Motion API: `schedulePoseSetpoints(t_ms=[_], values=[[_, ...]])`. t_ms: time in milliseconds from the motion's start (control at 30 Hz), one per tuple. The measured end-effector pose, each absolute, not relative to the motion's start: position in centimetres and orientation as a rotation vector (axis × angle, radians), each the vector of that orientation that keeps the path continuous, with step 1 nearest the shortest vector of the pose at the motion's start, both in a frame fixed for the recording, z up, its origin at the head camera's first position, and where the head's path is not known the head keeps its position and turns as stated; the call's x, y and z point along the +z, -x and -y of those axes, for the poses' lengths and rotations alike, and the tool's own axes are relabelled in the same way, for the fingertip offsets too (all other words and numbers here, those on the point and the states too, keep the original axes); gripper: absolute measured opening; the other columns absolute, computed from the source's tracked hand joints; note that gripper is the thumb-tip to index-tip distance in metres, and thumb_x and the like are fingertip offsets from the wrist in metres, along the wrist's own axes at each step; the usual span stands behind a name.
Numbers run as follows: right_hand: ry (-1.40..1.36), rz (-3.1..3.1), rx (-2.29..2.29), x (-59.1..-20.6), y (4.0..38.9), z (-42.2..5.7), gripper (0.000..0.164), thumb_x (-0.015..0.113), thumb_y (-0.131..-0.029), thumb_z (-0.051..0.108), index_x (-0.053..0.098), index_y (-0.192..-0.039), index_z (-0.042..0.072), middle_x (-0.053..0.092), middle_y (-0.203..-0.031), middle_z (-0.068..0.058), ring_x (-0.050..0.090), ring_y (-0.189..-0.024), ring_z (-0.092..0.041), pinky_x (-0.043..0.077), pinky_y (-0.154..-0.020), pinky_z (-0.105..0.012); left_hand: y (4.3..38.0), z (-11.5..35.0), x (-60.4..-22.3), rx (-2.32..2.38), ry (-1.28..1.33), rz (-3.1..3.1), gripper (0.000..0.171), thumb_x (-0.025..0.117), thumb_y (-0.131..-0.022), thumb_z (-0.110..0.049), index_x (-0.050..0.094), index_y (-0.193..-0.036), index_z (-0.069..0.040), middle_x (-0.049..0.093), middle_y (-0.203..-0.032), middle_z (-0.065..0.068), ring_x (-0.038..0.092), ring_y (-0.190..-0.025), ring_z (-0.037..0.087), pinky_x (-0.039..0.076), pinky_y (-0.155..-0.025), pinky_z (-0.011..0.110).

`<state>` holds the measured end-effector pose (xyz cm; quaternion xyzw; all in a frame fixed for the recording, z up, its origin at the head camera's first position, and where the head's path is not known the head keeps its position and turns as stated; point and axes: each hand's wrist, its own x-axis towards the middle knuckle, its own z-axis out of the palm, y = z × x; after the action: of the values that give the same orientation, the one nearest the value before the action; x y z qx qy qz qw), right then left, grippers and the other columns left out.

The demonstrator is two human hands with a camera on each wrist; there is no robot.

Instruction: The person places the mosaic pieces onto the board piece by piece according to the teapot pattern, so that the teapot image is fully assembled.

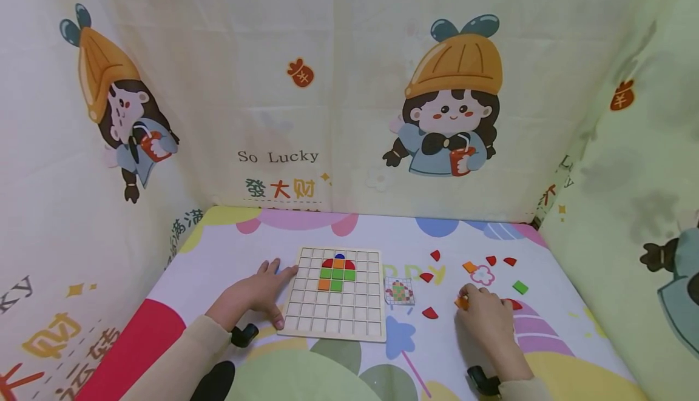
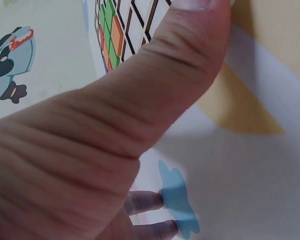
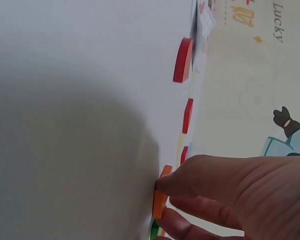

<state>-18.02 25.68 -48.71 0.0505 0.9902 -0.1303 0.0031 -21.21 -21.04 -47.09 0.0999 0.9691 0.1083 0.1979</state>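
A wooden grid board (image 1: 360,322) lies on the table, a small figure of coloured tiles in its upper middle: blue on top, red rounded pieces flanking an orange square, green squares (image 1: 337,274) below, then one orange and one green. My left hand (image 1: 253,295) rests along the board's left edge, fingers spread, thumb at the near corner. To the right of the board, my right hand (image 1: 486,316) pinches an orange square tile (image 3: 161,197) between thumb and finger, low over the table. A red piece (image 1: 514,304) shows just beyond its fingers.
A small pattern card (image 1: 400,292) lies against the board's right side. Several red quarter-round pieces (image 1: 430,313), another orange square (image 1: 469,267) and a green square (image 1: 520,287) are scattered on the right. Printed cloth walls (image 1: 360,134) enclose the table at the back and sides.
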Motion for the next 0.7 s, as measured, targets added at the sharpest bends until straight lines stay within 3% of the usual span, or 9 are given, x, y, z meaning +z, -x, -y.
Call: schedulePoseSetpoints(t_ms=[133,467,700], values=[[-0.147,-3.114,-0.421,-48.8,18.2,-24.8,0.048,0.083,-0.081,0.016,0.069,-0.122,-0.003,0.069,-0.105,-0.021,0.062,-0.098,-0.039,0.042,-0.094,-0.066,21.2,21.0,-47.0,0.293,-0.276,-2.709,0.131,0.1,-0.054,-0.045,0.032,-0.162,-0.019,0.019,-0.167,0.03,0.016,-0.15,0.062,0.039,-0.1,0.081],[0.022,-3.177,-0.486,-48.2,18.9,-21.7,0.034,0.084,-0.08,0.021,0.074,-0.107,0.004,0.066,-0.091,-0.009,0.059,-0.083,-0.026,0.046,-0.085,-0.056,20.9,20.7,-46.4,0.299,-0.266,-2.701,0.13,0.101,-0.055,-0.043,0.032,-0.162,-0.018,0.019,-0.167,0.031,0.015,-0.15,0.062,0.038,-0.1,0.081],[0.144,-3.216,-0.473,-47.7,19.6,-19.0,0.03,0.082,-0.08,0.022,0.074,-0.105,0.008,0.066,-0.091,-0.007,0.056,-0.076,-0.022,0.047,-0.083,-0.051,20.9,20.6,-46.3,0.299,-0.259,-2.7,0.129,0.1,-0.056,-0.043,0.032,-0.162,-0.018,0.019,-0.167,0.031,0.015,-0.15,0.062,0.038,-0.1,0.082]])
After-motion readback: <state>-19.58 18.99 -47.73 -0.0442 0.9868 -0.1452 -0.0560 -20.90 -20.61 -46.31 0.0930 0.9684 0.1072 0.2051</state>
